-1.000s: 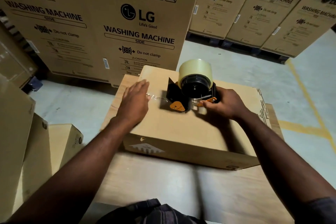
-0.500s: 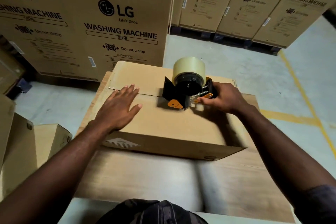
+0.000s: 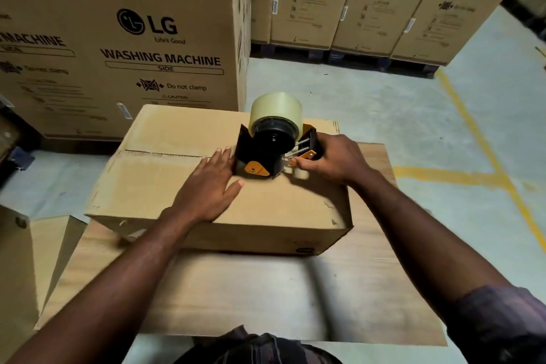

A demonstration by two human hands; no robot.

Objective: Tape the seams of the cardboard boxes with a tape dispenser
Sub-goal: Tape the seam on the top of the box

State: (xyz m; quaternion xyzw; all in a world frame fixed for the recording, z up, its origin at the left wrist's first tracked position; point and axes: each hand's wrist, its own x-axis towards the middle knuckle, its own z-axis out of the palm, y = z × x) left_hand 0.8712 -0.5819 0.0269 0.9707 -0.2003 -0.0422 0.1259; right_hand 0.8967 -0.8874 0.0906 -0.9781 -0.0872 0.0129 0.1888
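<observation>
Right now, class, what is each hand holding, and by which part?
The right hand grips the tape dispenser by its handle end. The left hand holds nothing; it lies flat on the box.

Illumination is dim and warm, with a yellow-brown cast overall. The concrete floor (image 3: 369,109) reads brightest, at upper right. A soft shadow falls beneath the right hand (image 3: 334,161) onto the cardboard box (image 3: 165,183). A pale sheen shows on the flat cardboard sheet (image 3: 236,284) in the foreground. Motion blur softens the near edge of the box and the printed text on the stacked cartons (image 3: 384,3). Wide-angle distortion bends the frame edges outward.
</observation>
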